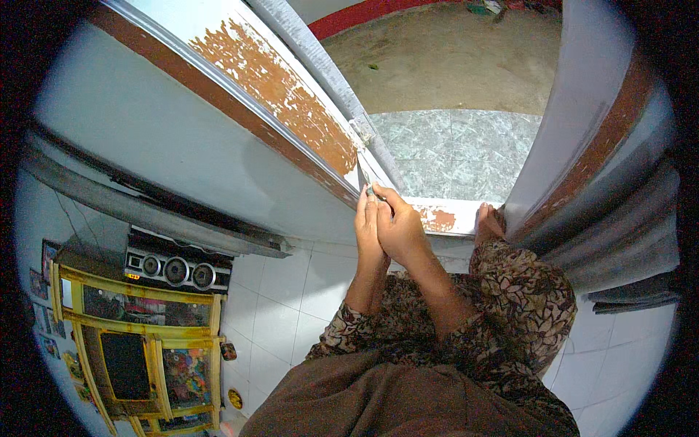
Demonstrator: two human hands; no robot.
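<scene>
My right hand (pixel 402 227) is closed round a thin-bladed tool (pixel 368 177), mostly hidden in the grip. My left hand (pixel 369 224) presses against it from the left, its fingers straight and held together along the tool. The narrow tip points up and away from me, against the lower part of a door frame (pixel 280 91). White paint on that frame is flaked off in a wide patch, baring brown beneath. Beside the tip is a whitish, rough hinge-like piece (pixel 361 131) on the grey inner edge.
A white sill (pixel 466 213) with a smaller brown patch crosses the doorway, and my bare foot (pixel 489 221) rests at its right end. Grey tiles (pixel 451 146) lie beyond. Dark curtains (pixel 619 226) hang at right. A yellow cabinet (pixel 145 328) with a speaker (pixel 175 269) stands at left.
</scene>
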